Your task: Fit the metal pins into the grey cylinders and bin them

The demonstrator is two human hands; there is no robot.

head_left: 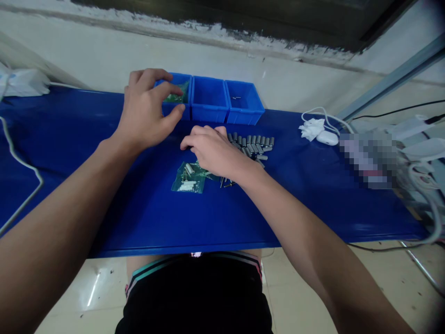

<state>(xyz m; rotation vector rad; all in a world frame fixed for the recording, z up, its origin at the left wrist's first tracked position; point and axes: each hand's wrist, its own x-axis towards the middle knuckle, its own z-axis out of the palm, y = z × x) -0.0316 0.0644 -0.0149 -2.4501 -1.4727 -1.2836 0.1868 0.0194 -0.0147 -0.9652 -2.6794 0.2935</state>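
Note:
My left hand (148,104) is over the left blue bin (176,110), its fingers bent but apart, with nothing seen between them. Inside that bin lies a clear greenish plastic bag (181,93), beside my fingertips. My right hand (212,148) hovers low over the table, palm down, fingers loosely curled and somewhat apart. Its underside is hidden. Just right of it several grey metal cylinders (255,147) lie in rows, partly covered by the hand. Below it sits a small clear bag (190,178) holding white and metal pieces. A few thin pins (227,184) show under my right wrist.
Two more blue bins stand in the row: a middle bin (210,112) and a right bin (245,116) with small metal pieces. On the right are crumpled tissue (312,129), a white earphone case (327,138) and cables. A white cable (26,162) runs along the left.

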